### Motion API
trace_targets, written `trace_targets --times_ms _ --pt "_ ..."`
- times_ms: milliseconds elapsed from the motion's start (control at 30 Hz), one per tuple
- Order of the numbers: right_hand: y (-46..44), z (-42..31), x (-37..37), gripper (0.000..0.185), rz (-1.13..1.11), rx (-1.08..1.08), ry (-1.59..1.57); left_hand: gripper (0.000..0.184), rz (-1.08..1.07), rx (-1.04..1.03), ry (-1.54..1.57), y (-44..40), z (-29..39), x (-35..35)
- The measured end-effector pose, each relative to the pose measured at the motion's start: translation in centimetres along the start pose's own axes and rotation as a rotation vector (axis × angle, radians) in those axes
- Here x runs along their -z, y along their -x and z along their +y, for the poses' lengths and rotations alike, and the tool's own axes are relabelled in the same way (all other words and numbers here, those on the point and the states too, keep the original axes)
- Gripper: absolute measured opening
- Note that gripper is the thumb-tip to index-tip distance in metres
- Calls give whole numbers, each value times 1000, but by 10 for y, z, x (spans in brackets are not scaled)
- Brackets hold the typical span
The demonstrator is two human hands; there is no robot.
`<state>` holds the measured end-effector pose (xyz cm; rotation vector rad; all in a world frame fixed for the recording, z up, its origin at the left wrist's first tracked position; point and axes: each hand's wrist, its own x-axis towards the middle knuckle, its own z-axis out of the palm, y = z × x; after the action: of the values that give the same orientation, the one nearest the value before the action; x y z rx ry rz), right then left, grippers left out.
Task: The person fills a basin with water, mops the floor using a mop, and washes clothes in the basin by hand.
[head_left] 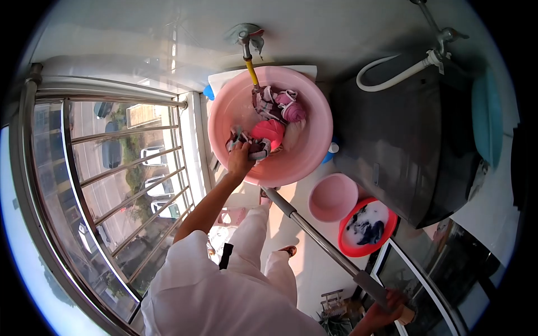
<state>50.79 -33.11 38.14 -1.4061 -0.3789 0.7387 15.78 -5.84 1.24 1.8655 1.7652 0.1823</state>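
In the large pink basin (pixel 316 151), my left hand (pixel 241 158) is closed on a dark, white-edged garment (pixel 259 149) at the near left side. Bright pink cloth (pixel 268 132) lies beside it, and a checked, mauve bundle of clothes (pixel 284 104) sits farther back. At the lower right, my right hand (pixel 388 311) is wrapped around the grey grip of a metal pole (pixel 325 241). The pole slants up to the basin's front rim; whether it touches the rim I cannot tell. A tap with a yellow spout (pixel 251 71) reaches over the basin.
A small pink basin (pixel 333 197) and a red basin (pixel 346 242) with suds and dark cloth stand on the floor at right. A dark grey appliance (pixel 386 140) fills the right side, with a white hose (pixel 398 78) above. Metal window railings (pixel 129 133) run along the left.
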Motion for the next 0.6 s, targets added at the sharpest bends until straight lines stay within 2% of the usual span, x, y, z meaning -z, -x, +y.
trace_targets --times_ms 67,167,267,367,400,467,500,533,600 --pt "4 -4 -18 22 17 14 53 48 -47 22 126 4 9 -28" --pt "12 -6 -26 24 34 17 93 58 21 -72 186 34 27 -38" --pt "20 -7 -25 25 -20 21 159 61 251 68 134 84 34 -23" --pt "23 -9 -29 25 -47 18 113 74 405 404 333 130 23 -39" --pt "26 -9 -30 25 -65 24 111 80 360 541 495 144 0 -70" --pt "30 -9 -31 26 -99 47 109 84 58 1151 1262 143 25 -56" --pt "34 -9 -35 38 -83 92 177 95 -15 1085 1686 151 29 -65" --pt "36 -9 -38 39 -171 119 157 76 -134 1075 1877 150 36 -72" --pt "41 -8 -36 41 -348 175 108 50 -183 1079 2278 154 18 -140"
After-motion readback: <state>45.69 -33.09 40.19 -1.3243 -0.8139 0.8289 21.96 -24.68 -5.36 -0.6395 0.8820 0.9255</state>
